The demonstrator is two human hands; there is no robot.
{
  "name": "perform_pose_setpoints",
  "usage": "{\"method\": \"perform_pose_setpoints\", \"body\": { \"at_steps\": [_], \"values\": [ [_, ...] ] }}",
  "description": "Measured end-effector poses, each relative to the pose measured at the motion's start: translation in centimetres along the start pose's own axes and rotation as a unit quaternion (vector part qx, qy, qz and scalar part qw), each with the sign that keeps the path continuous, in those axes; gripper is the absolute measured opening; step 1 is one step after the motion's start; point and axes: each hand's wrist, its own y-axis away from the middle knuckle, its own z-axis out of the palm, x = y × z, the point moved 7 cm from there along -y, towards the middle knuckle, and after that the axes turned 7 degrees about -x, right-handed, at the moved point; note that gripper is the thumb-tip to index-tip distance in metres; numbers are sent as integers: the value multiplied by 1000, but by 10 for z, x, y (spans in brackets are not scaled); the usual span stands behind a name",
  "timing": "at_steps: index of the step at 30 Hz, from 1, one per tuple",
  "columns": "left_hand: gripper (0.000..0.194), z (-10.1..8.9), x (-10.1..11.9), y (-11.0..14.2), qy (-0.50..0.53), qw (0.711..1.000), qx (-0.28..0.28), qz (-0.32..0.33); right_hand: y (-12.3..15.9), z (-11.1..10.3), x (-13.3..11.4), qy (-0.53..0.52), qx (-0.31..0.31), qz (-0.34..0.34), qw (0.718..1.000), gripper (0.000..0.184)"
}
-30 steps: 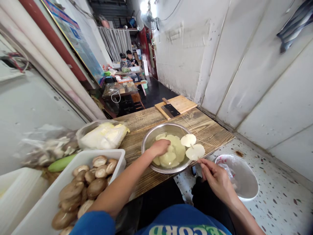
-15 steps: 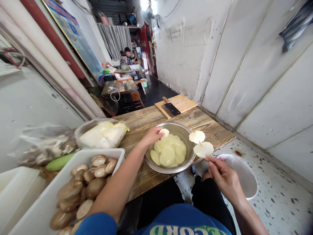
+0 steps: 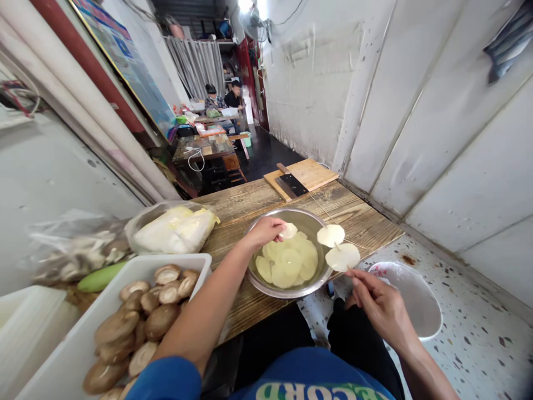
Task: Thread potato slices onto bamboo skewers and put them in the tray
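Pinched in the fingers of my left hand (image 3: 266,230) is a thin pale potato slice (image 3: 288,230), held over the metal bowl (image 3: 258,282). Inside the bowl, several potato slices (image 3: 290,261) lie in liquid. My right hand (image 3: 377,303) grips the lower end of a thin wooden skewer (image 3: 320,205), closed around it to the right of the bowl. Two threaded slices are on that skewer, an upper one (image 3: 331,235) and a lower one (image 3: 342,257), just above my fingers. The skewer's far end points toward the cleaver.
A cleaver (image 3: 293,185) rests on a cutting board (image 3: 314,175) at the table's far end. To the left are a white tub (image 3: 204,264) of mushrooms (image 3: 162,319) and a bagged cabbage (image 3: 170,229). A lined bin (image 3: 416,305) stands right. Two people (image 3: 222,99) sit far back.
My left hand has shifted slightly right with its slice, nearer the skewer. The skewered slices and my right hand have moved a little left, toward the bowl.
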Motion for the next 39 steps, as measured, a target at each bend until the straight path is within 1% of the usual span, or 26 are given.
{"method": "perform_pose_setpoints", "body": {
  "at_steps": [3,6,9,13,18,24,33,39],
  "values": [
    [12,-2,-4,0,42,997,60,15,3,12,-7,29,-50,-14,998,34],
    [15,-1,-7,1,112,990,83,30,5,23,-15,55,-88,-28,994,35],
    [19,0,-9,4,173,979,100,33,4,28,-19,73,-97,-31,992,35],
    [23,-2,-8,6,199,972,114,45,1,31,-20,78,-94,-24,992,35],
    [27,1,-6,9,234,964,113,53,-2,35,-23,61,-98,-29,993,34],
    [30,2,-2,12,220,966,114,70,-3,34,-26,54,-90,-31,994,34],
    [32,1,1,14,215,966,123,71,-2,36,-25,59,-93,-34,993,35],
    [30,3,1,15,223,966,111,71,-2,35,-28,56,-90,-43,993,34]
  ]
}}
